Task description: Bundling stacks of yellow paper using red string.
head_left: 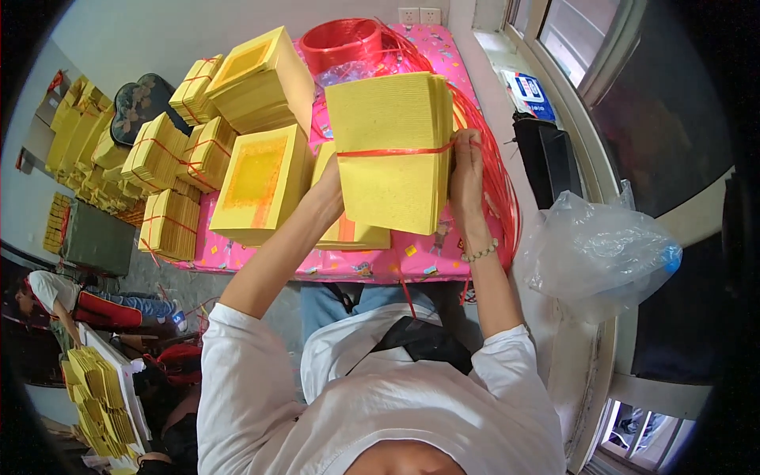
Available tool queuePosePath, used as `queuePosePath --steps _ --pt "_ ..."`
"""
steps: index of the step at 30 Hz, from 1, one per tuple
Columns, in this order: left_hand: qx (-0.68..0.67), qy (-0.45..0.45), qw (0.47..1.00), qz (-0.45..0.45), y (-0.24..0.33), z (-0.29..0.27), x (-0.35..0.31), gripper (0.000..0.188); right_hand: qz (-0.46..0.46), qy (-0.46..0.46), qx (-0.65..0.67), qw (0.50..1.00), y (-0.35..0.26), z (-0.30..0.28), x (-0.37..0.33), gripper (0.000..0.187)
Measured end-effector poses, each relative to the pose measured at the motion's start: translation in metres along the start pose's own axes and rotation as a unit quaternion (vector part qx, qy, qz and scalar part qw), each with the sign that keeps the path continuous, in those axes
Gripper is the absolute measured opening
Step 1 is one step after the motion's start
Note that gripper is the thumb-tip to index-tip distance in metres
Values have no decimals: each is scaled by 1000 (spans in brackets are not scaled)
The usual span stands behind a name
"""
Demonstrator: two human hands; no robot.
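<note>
A thick stack of yellow paper sheets (392, 186) is raised over the table, its broad face toward me. A red plastic strap (396, 152) runs across its middle. My left hand (336, 180) grips the stack at its left edge, with most of the fingers hidden behind it. At the right edge, my right hand (467, 154) has its fingers closed on the strap, close against the paper's side. Below the raised stack, more yellow paper (356, 236) lies partly covered. Left of it stands a loose yellow stack (261, 178) with an orange-printed top.
A taller printed stack (261, 79) and several strapped bundles (154, 150) line the table's left side. A red strap coil (340, 46) sits at the back, loose red straps (499, 166) trailing down the right. A clear plastic bag (598, 253) is by the window. Another person (87, 301) works at far left.
</note>
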State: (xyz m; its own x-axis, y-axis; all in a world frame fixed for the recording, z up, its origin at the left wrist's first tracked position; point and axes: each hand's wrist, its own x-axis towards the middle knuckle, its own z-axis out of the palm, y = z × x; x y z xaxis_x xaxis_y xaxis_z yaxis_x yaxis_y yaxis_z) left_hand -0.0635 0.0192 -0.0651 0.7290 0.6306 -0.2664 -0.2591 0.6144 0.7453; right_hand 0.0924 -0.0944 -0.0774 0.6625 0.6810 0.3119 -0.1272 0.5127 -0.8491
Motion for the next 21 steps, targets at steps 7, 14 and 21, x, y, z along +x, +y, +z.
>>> queuePosePath --steps 7,14,21 --pt "112 -21 984 136 4 -54 7 37 -20 5 17 1000 16 31 15 26" --pt "276 -30 896 347 24 -108 28 36 -15 -66 -46 997 26 73 32 25" --pt "150 -18 914 377 16 -144 23 34 32 -134 -54 989 47 99 26 28"
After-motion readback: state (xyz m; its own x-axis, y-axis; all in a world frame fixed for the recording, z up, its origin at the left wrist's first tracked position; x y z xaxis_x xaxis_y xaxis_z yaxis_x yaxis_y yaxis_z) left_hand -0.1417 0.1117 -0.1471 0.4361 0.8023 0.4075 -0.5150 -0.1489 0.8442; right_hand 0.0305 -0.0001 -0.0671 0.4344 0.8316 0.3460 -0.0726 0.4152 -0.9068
